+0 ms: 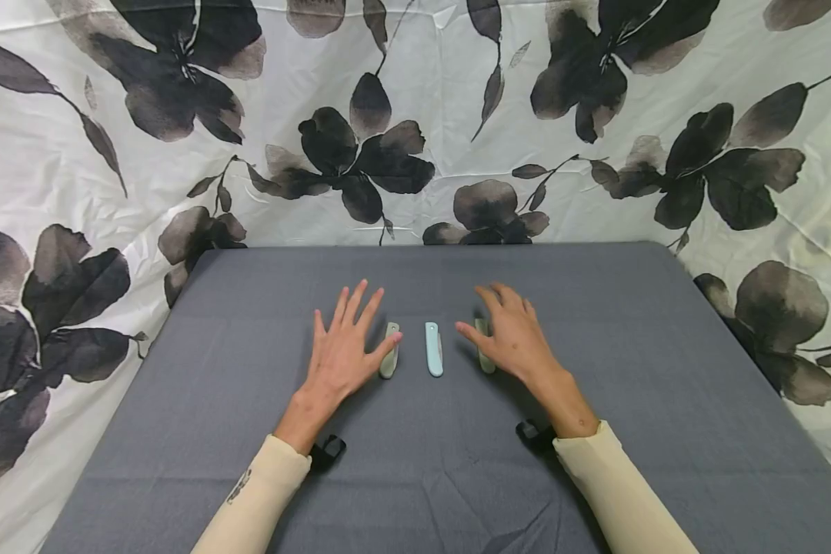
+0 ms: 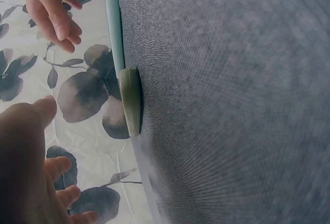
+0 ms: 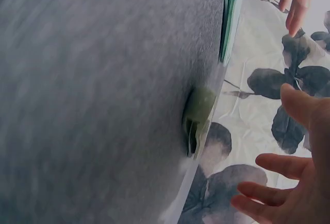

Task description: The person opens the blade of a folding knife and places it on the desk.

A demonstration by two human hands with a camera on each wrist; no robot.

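Observation:
Three slim closed folding knives lie roughly parallel on the grey cloth. My left hand (image 1: 342, 350), fingers spread, is over the left side, its thumb crossing above the grey-green knife (image 1: 387, 368). That knife (image 2: 131, 100) shows whole in the left wrist view, with a gap between it and the thumb. Between the hands is the light blue knife (image 1: 434, 350), a hole at its far end. My right hand (image 1: 515, 338), fingers loosely extended, partly covers the olive-green knife (image 1: 487, 364). In the right wrist view this knife (image 3: 198, 110) lies apart from the fingers. Both hands hold nothing.
A grey cloth (image 1: 249, 415) covers the table, with creases near the front. Behind and beside it hangs a white floral sheet (image 1: 457, 92). Black wrist straps (image 1: 328, 452) show below the cream sleeves (image 1: 256, 492).

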